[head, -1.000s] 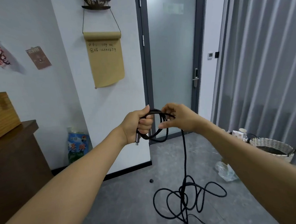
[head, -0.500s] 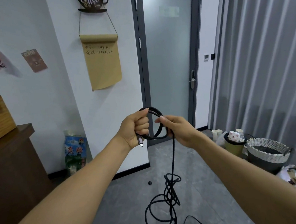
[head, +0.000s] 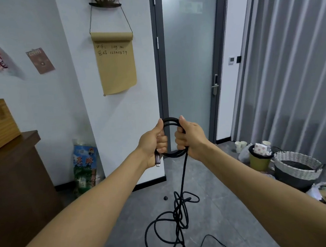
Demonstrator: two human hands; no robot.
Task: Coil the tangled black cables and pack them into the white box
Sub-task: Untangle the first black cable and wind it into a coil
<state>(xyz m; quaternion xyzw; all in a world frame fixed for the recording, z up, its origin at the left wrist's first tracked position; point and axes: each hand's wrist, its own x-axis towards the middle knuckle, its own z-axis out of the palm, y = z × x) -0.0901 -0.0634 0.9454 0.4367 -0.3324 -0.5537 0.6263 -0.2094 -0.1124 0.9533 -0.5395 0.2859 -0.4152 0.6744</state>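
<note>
Cable: a black cable (head: 183, 179) is held up at chest height in front of the frosted glass door (head: 189, 63); its upper part is wound into a small round coil (head: 170, 121) of a few turns.
Plug: a grey metal connector (head: 157, 160) sticks out below the left fist, pointing down.
Left hand: the left hand (head: 153, 143) grips the coil's left side, fingers curled round the strands, thumb upright along the loop.
Right hand: the right hand (head: 190, 138) grips the coil's right side, fingers wrapped round it, thumb up.
Loose length: from under the right hand the cable drops straight down to a tangled heap (head: 173, 225) on the grey floor (head: 231, 205).
Right of floor: a woven basket (head: 296, 164), a yellow-green bin (head: 259, 161) and paper cups (head: 241, 146) stand near the grey curtain (head: 293, 66).
Left: a dark wooden cabinet (head: 18, 187), a printed bag (head: 85, 167) against the wall.
Wall: a brown paper scroll (head: 117, 68) with handwriting.
</note>
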